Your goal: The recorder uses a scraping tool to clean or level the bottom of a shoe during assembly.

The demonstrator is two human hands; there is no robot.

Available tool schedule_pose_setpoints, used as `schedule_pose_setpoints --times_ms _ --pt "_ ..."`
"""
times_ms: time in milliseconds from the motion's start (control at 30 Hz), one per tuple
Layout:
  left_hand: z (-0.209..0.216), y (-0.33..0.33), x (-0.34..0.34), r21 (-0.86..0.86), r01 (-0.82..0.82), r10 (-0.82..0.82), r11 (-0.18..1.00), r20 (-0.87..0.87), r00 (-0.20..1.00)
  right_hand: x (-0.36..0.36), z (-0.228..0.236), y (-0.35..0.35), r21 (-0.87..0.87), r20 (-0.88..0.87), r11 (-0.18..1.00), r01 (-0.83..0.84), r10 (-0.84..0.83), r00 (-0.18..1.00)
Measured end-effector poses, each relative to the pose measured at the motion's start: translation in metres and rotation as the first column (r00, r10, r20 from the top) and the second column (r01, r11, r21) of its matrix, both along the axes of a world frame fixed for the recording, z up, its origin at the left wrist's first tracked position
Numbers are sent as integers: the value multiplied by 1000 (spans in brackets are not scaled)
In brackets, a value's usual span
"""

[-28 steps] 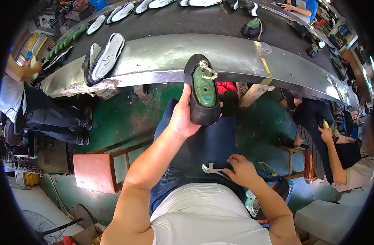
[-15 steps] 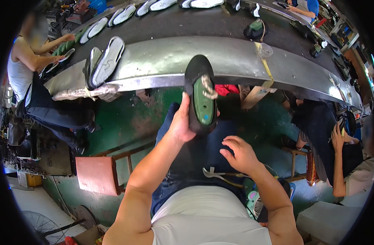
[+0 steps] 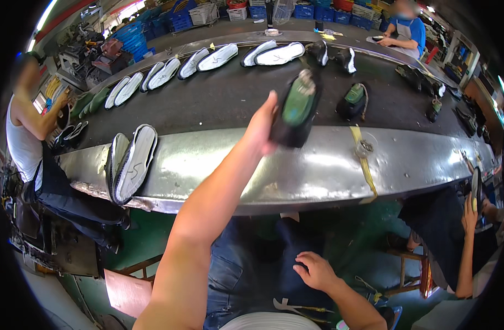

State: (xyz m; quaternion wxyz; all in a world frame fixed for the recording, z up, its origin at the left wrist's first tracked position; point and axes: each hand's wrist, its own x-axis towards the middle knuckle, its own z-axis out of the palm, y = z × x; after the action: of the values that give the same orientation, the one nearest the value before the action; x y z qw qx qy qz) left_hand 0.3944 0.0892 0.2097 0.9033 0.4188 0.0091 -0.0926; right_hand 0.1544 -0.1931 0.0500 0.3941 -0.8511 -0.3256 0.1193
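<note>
My left hand (image 3: 264, 122) grips a black shoe (image 3: 295, 131) by its side and holds it out over the dark belt. A green shoe last with a loop of pale cord fills the shoe's opening; motion blurs it slightly. My right hand (image 3: 317, 270) hovers above my lap, fingers apart, holding nothing. Below it lies a hammer (image 3: 288, 306) beside pincers-like tools. Another black shoe on a green last (image 3: 353, 98) stands on the belt, right of the held one.
A metal ledge (image 3: 208, 165) runs along the near side of the dark belt (image 3: 224, 110). A pair of white-soled shoes (image 3: 135, 165) lies on it at left; more pairs line the belt's far side. Co-workers sit at left (image 3: 29, 121), right (image 3: 469, 220) and far right (image 3: 408, 33).
My left hand has carried the shoe forward, from over my lap to over the belt. My right hand stays open near my lap. The view has tilted up.
</note>
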Motion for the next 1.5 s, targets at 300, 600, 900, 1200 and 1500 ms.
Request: schedule_pose_setpoints --times_ms 300,600,900,1200,1500 --pt "-57 -63 142 963 -259 92 80 251 964 56 44 13 117 120 993 14 -28 992" --pt "-95 145 213 798 -602 455 -9 540 708 173 78 13 188 641 979 75 -180 746" --pt "-106 378 257 844 -411 677 -346 528 514 177 72 23 -94 705 954 285 -139 695" --pt "-48 362 320 845 218 629 -488 167 759 184 89 45 -147 639 939 310 -149 755" --pt "-70 328 324 908 63 578 -414 208 789 178 89 52 -141 676 939 314 -141 723"
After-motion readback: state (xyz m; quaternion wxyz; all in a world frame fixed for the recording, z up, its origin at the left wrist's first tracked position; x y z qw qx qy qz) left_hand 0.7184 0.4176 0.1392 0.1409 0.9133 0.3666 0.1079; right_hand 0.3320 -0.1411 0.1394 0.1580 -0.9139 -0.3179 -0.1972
